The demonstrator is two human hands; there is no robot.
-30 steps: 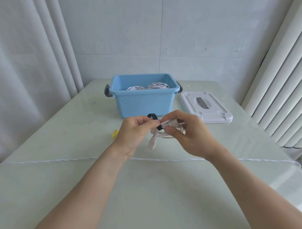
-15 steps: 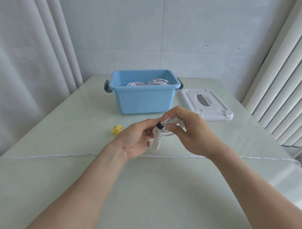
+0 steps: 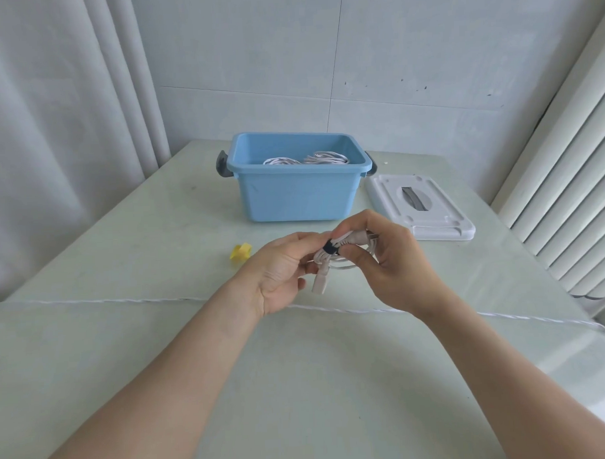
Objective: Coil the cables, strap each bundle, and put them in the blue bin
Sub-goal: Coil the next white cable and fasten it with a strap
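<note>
Above the table [image 3: 126,338], just in front of the bin [image 3: 298,191], we are holding a small coil [image 3: 343,258] between both hands. Our right hand [image 3: 384,264] is curling round it, thumb and forefinger pinching the strands where a dark strap [image 3: 330,248] is circling them. Our left hand [image 3: 282,274] is meeting the strap from the other side, fingertips pinching its end; how firmly, we cannot tell.

What we are risking, as we judge it: if the strap is not yet fastened and either pinch slackens, it could unwind and the loops spring apart, since the cable looks stiff and springy. The plug [image 3: 320,285] hanging below the coil could also drag a loop free or catch on the bin's rim when the bundle goes over.

Pale white and wound in a few tight loops, the coil is looking compact, one connector pointing right past the strap. Two white bundles [image 3: 305,158] are already lying in the bin. Another thin white cable [image 3: 125,300] is stretching across the table beneath our wrists, uncoiled, and a yellow strap [image 3: 241,252] is lying left of our hands.
</note>
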